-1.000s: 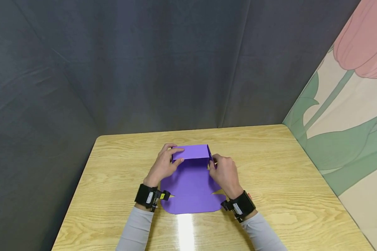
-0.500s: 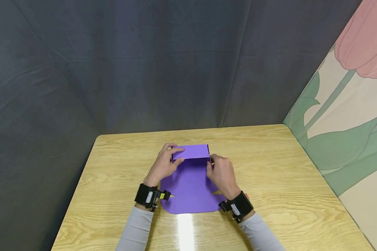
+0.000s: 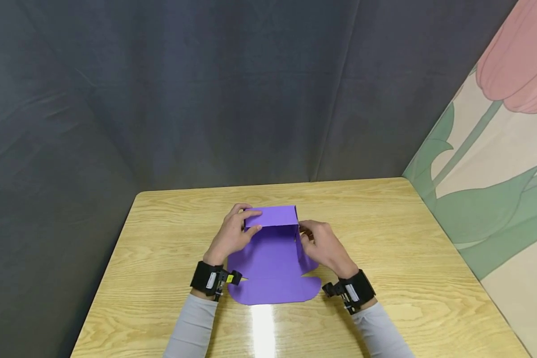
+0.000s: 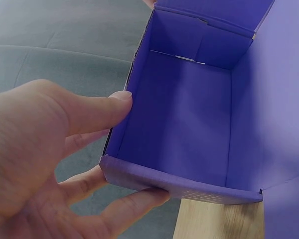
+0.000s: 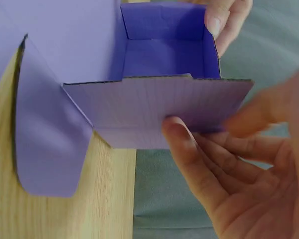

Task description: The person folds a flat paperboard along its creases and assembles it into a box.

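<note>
A purple cardboard box (image 3: 270, 216) stands on its side on the table, its open side towards me and its lid (image 3: 268, 288) lying flat in front. My left hand (image 3: 232, 232) grips the box's upper left corner. In the left wrist view, the thumb (image 4: 120, 102) lies at the wall's edge and fingers support the adjoining side from outside. Beside the right wall, my right hand (image 3: 325, 244) has its fingertips against a side flap (image 5: 144, 102), which projects past the box's opening in the right wrist view. The right thumb is blurred there and stands off the flap.
The wooden table (image 3: 385, 238) extends around the box. A dark grey curtain (image 3: 232, 99) hangs behind and to the left. At the right is a wall (image 3: 510, 164) with a tulip picture. A lid side flap (image 5: 50, 129) sticks out over the wood.
My right hand first shifted slightly left along the box's right side, then swung outward to the right, exposing more of the flap there. The left hand keeps its grip at the same corner.
</note>
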`<act>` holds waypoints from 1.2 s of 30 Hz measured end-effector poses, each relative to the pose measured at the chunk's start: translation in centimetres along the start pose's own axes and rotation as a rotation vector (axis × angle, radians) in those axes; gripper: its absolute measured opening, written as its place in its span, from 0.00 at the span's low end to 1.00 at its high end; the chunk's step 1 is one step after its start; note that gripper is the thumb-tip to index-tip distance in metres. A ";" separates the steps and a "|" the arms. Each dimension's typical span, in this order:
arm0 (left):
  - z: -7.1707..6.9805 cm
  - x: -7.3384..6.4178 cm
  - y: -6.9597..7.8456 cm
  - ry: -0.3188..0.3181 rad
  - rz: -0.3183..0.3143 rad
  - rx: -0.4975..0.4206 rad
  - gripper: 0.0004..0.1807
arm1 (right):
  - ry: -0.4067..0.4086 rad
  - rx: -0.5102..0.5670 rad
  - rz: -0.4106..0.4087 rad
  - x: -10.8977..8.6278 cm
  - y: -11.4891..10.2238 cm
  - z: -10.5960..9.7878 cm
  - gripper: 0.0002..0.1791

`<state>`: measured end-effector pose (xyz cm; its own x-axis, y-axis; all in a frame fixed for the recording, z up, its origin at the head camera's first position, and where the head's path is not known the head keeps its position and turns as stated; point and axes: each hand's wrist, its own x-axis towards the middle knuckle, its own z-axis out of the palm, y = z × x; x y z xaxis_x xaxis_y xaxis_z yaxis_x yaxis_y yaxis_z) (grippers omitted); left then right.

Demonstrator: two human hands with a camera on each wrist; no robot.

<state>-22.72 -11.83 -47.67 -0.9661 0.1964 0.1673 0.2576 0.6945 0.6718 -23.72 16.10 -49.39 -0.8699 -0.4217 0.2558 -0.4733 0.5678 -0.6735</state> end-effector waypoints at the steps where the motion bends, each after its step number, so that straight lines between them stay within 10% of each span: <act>1: -0.1 -0.1 0.0 0.001 -0.002 0.000 0.22 | -0.014 0.012 -0.006 0.1 0.1 0.0 0.20; 10: -0.2 -0.6 -0.3 0.026 -0.008 0.003 0.21 | -0.025 0.110 -0.066 0.9 1.5 0.7 0.21; 19: 2.5 0.7 0.8 -0.033 0.107 -0.003 0.21 | 0.053 0.246 0.044 -1.4 4.0 -0.2 0.29; 30: 4.8 2.9 2.5 -0.104 0.158 -0.002 0.20 | 0.099 0.081 0.115 -2.6 5.5 -2.1 0.40; 36: 3.6 3.1 2.0 -0.081 0.165 0.011 0.20 | 0.144 0.006 0.115 -0.6 4.7 -0.9 0.55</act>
<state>-25.15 -7.33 -48.43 -0.9063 0.3635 0.2156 0.4133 0.6558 0.6318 -25.58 19.69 -52.06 -0.9293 -0.2482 0.2737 -0.3693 0.6021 -0.7079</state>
